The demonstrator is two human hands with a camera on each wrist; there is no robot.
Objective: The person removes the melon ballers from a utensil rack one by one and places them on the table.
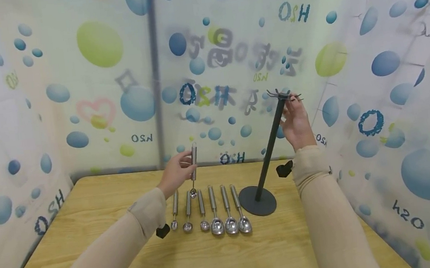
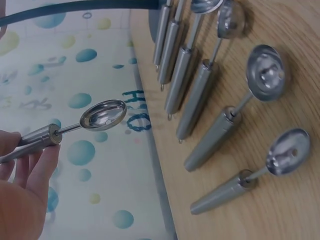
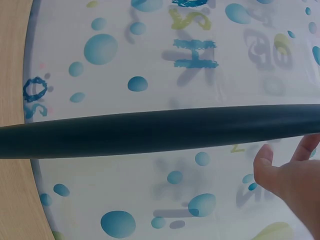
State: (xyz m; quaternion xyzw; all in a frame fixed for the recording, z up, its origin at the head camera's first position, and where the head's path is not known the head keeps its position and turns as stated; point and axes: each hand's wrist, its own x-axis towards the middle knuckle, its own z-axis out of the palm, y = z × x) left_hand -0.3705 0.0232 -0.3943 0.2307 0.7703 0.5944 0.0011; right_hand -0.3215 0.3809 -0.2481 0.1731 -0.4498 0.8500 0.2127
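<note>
My left hand point(image 1: 178, 173) pinches the steel handle of a small melon baller point(image 1: 194, 165), its bowl pointing down above the table. In the left wrist view this melon baller point(image 2: 103, 115) shows a shallow oval bowl on a thin neck. My right hand point(image 1: 296, 122) is up at the hooked top of a black stand point(image 1: 268, 149), fingers touching around the hooks. The right wrist view shows the thumb point(image 3: 264, 159) apart from the stand's pole point(image 3: 160, 131), with part of the fingers out of frame. The stand leans in the head view, its round base on the table.
Three small melon ballers point(image 1: 188, 206) and three larger scoops point(image 1: 227, 208) lie in a row on the wooden table point(image 1: 215, 263), handles towards the back. The round base point(image 1: 259, 209) sits right of them. Patterned curtains point(image 1: 114, 97) stand behind and at both sides.
</note>
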